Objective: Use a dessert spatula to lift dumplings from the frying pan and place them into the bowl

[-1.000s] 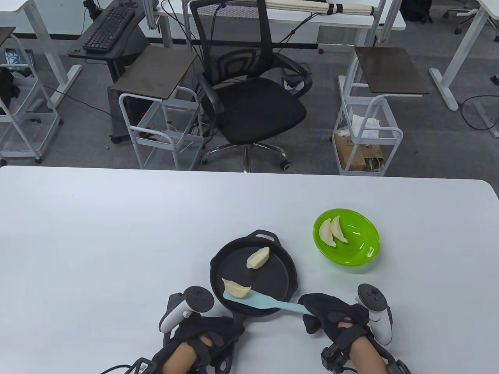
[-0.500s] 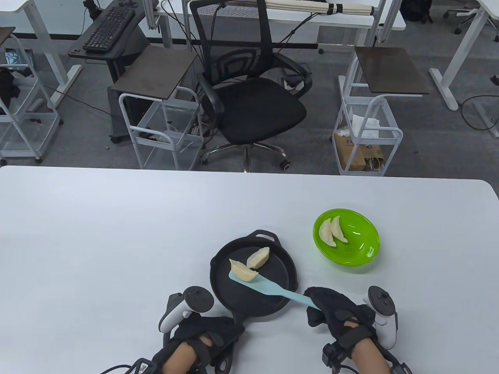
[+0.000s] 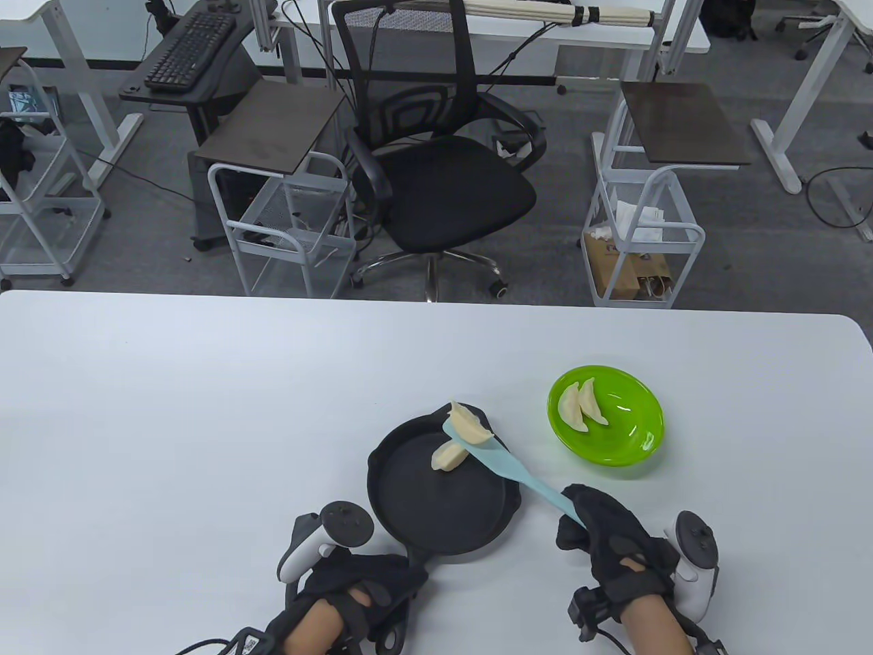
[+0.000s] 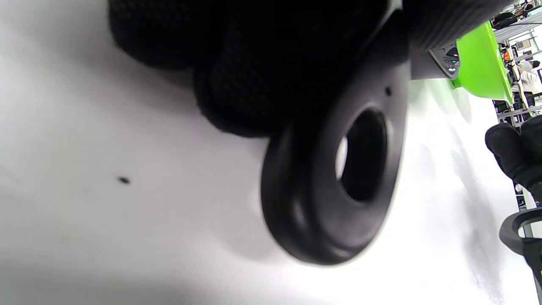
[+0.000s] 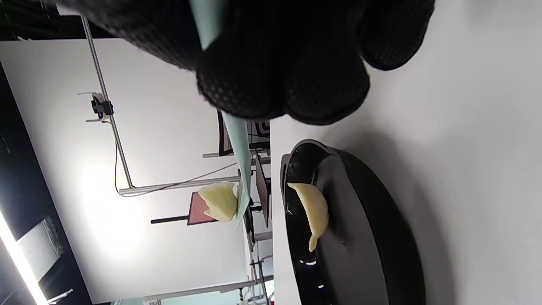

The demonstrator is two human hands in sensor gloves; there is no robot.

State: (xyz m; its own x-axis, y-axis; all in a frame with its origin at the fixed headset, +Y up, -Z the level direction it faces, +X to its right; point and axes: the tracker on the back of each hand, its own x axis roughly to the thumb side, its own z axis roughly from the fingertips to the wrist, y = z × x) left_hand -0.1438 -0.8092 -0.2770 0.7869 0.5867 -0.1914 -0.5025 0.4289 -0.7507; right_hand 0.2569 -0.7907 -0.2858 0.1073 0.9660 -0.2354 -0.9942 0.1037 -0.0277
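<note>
My right hand (image 3: 600, 529) grips the handle of a light blue spatula (image 3: 518, 474) that slants up and left over the black frying pan (image 3: 416, 501). One dumpling (image 3: 468, 424) rides on its blade, raised above the pan's far rim; it also shows in the right wrist view as the dumpling (image 5: 220, 201) on the spatula (image 5: 237, 156). A second dumpling (image 3: 447, 456) lies in the pan (image 5: 368, 237). The green bowl (image 3: 627, 430) to the right holds two dumplings (image 3: 578, 406). My left hand (image 3: 361, 590) grips the pan's handle, whose loop end (image 4: 338, 190) shows below the fingers (image 4: 237, 72).
The white table (image 3: 170, 423) stretches wide to the left and behind the pan. An office chair (image 3: 436, 170) and wire carts (image 3: 641, 239) stand beyond the table's far edge.
The spatula has lifted the dumpling from the pan's near left side and carried it up and away to the pan's far rim. My right hand has shifted rightward. The left hand stays still.
</note>
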